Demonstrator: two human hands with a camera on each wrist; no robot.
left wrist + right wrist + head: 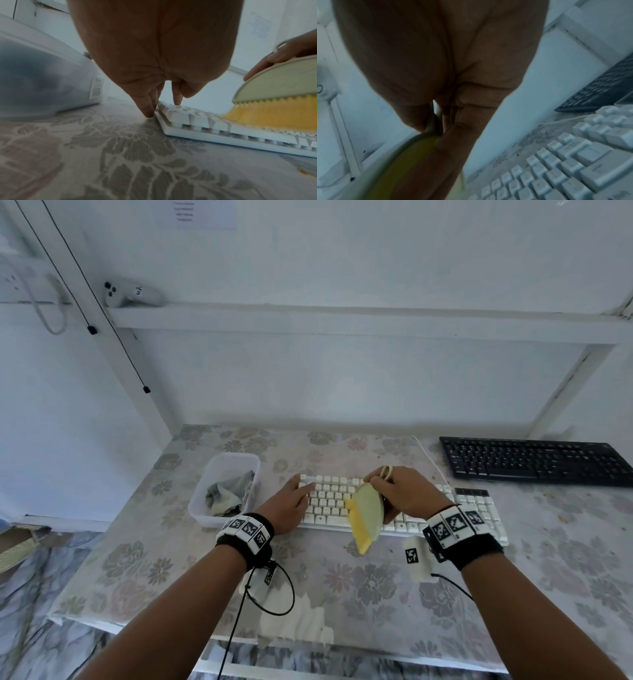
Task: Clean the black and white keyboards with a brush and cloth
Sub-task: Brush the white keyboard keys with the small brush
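Basically, right hand [407, 491] gripped the brush [365, 517], bristles apparently on the white keyboard [479, 508]; left hand [291, 501], fingers straight, braced its left end. Best bet: short strokes along key rows, keep bracing. Black keyboard [537, 462] sat far right.

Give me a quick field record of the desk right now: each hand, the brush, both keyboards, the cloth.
left hand: fingers straight, resting on the left end of the white keyboard
right hand: grips the brush by its handle
brush: yellow bristles on the keys of the white keyboard's near rows
black keyboard: far right of the table, untouched
cloth: crumpled in the clear plastic container, left of the white keyboard
table: floral cover, small crumbs visible
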